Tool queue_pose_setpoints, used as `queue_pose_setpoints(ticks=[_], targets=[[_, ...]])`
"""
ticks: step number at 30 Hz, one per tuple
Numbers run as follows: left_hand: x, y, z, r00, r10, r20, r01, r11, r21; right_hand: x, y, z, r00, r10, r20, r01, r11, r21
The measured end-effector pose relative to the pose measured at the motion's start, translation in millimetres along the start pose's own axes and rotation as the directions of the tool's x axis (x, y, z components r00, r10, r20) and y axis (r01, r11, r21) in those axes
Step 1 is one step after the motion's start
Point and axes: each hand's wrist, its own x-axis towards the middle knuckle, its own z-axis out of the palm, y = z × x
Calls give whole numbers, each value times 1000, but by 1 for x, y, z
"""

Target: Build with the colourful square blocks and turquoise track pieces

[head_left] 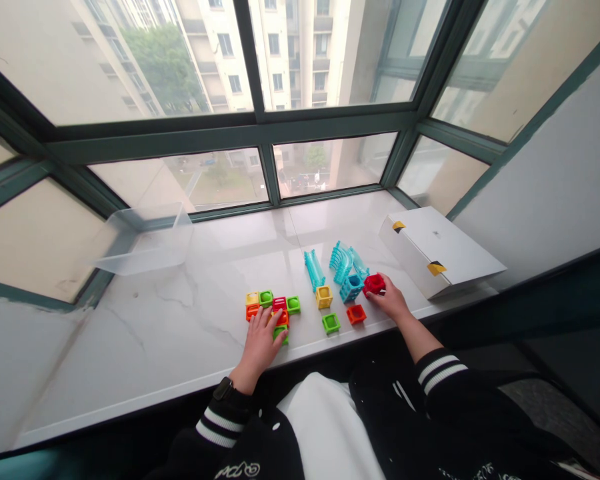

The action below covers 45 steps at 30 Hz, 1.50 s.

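Note:
My right hand (391, 300) grips a red hollow toy block (375, 283) between thumb and fingers. Just left of it stand a blue block (351, 288) and an orange-red block (356, 314). My left hand (261, 338), fingers spread, lies over the near side of a cluster of coloured blocks and partly hides it. In that cluster I see a yellow block (252, 298), a green block (265, 297), a red block (279, 303) and another green block (293, 305). Between my hands are a yellow block (324, 297) and a green block (331, 323).
Blue track pieces (314, 269) lie behind the blocks, some of them curved (341, 262). A clear plastic bin (145, 243) sits at the back left of the marble-look sill (180, 333). At right is a white box (440, 247) with yellow-black tabs. Windows enclose the back.

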Motion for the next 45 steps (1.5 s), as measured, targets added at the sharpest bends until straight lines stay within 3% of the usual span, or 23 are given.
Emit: queue_pose_setpoints(ticks=[15,21,24,26,28,32,35,39,42,45], targets=[[0,0,0,1000,2,3,-2,1000,-3,-3,-2,0,999,29,14,-28,999,-33],[0,-1,3,1000,10,-21,-10,1000,-8,-5,-3,-7,997,-72,-22,71,995,-66],[-1,-2,4,1000,14,-18,-14,1000,-11,-15,-19,-19,984,-139,-112,121,981,-152],[-1,-2,4,1000,13,-16,-13,1000,-13,-24,-38,-29,940,-244,-241,197,960,-200],[-1,-2,4,1000,14,-17,-14,1000,-15,-31,-60,-38,863,-360,-355,294,929,-227],[-1,0,3,1000,11,-18,-11,1000,-18,-40,-105,-44,747,-512,-424,469,858,-208],[-2,1,1,1000,3,-6,-3,1000,-19,-47,-133,-36,742,-561,-368,553,822,-138],[-2,3,-1,1000,-3,11,4,1000,-21,-62,-161,-11,755,-635,-165,644,765,6],[-2,4,-3,1000,4,8,-4,1000,-26,-73,-173,13,718,-696,-8,690,709,147],[-2,3,-3,1000,11,-2,-11,1000,-29,-81,-178,37,681,-705,199,676,709,200]])
